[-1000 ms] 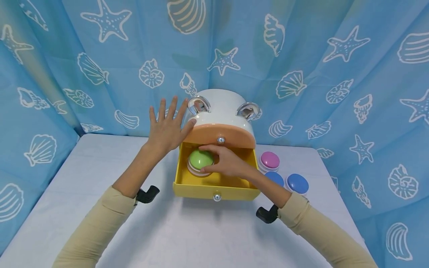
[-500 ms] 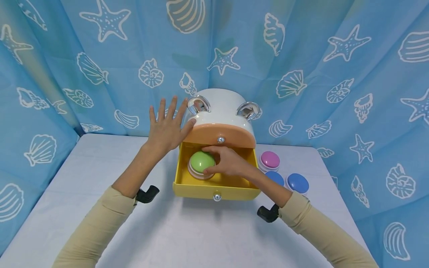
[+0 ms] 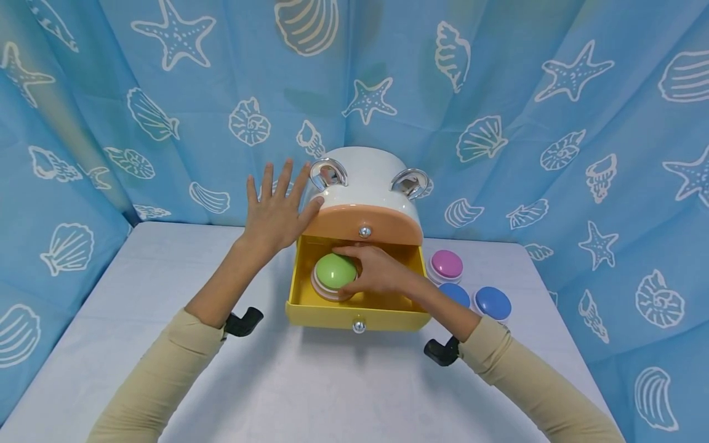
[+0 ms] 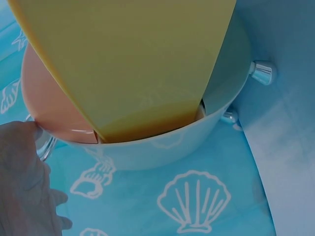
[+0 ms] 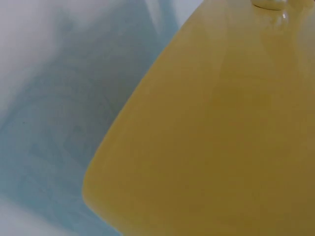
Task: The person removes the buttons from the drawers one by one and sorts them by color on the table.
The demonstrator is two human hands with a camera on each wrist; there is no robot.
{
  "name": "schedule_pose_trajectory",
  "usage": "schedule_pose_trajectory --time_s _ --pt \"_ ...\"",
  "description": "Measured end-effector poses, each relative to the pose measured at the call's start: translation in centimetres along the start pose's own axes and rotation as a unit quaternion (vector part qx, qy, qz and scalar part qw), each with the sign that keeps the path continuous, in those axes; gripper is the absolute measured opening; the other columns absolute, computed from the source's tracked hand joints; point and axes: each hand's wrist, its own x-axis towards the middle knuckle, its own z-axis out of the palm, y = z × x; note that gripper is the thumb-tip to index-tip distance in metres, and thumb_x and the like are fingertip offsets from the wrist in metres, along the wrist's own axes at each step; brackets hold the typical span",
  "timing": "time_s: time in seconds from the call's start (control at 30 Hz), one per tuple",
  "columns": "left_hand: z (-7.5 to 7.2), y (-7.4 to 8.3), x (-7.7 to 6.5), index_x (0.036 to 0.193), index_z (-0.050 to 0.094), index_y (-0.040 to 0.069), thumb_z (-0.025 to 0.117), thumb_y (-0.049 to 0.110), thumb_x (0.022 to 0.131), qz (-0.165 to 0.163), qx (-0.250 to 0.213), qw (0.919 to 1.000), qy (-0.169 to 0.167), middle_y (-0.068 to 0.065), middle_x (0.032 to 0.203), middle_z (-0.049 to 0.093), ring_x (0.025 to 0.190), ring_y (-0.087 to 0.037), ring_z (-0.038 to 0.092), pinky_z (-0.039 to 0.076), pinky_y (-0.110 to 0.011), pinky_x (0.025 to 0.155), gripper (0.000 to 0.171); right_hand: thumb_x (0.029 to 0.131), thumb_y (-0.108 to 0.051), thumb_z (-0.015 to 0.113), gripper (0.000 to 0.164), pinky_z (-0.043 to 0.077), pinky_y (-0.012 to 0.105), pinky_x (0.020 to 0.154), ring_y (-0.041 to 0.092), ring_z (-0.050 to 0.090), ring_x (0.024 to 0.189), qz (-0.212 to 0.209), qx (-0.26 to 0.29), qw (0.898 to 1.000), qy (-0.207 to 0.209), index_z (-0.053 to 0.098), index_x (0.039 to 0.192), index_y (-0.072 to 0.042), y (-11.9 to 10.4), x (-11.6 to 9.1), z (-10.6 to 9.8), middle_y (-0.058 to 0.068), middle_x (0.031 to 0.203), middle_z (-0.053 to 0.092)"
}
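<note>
My right hand [image 3: 376, 269] reaches into the pulled-out yellow drawer [image 3: 316, 315] and grips a green domed button [image 3: 335, 271] with a pale, ringed base, thumb at the near side and fingers at the far side. The button sits in the drawer's left half. My left hand [image 3: 277, 215] is spread with straight fingers at the left of the white, rounded cabinet [image 3: 365, 172], its thumb against the cabinet's side. In the left wrist view, part of the left hand [image 4: 22, 172] shows beside the cabinet. The right wrist view shows the drawer's yellow surface [image 5: 206, 132], without the hand.
An orange drawer front [image 3: 354, 218] stands above the yellow one. Right of the cabinet lie a pink domed button [image 3: 446, 263] and two blue ones, the nearer-right blue button [image 3: 492, 302] fully in sight. A patterned blue curtain [image 3: 410, 61] hangs behind the white table [image 3: 354, 394].
My right hand has moved the green button slightly toward the drawer's front and a little to the right. The left hand has stayed in place beside the cabinet.
</note>
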Motion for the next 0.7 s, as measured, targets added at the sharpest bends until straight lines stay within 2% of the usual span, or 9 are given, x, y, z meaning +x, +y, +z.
schedule_pose_trajectory --time_s 0.33,0.7 --pt "0.1 0.0 -0.1 0.162 0.004 0.02 0.029 0.056 0.105 0.003 -0.01 0.9999 0.007 -0.014 0.166 -0.001 0.149 -0.042 -0.011 -0.012 -0.063 0.112 0.072 0.078 -0.022 0.088 0.069 0.047 0.035 0.099 0.02 0.053 0.115 -0.021 -0.006 1.0 0.0 0.058 0.139 -0.009 -0.2 -1.1 -0.1 0.004 0.128 0.058" --pt "0.1 0.0 -0.1 0.162 0.004 0.02 0.029 0.056 0.105 0.0 -0.011 0.9999 0.007 -0.014 0.166 -0.002 0.149 -0.041 -0.012 -0.013 -0.063 0.111 0.073 0.078 -0.029 0.087 0.07 0.046 0.039 0.101 0.021 0.054 0.121 -0.002 -0.006 1.0 0.011 0.058 0.139 -0.013 0.0 -3.4 -1.5 0.002 0.134 0.057"
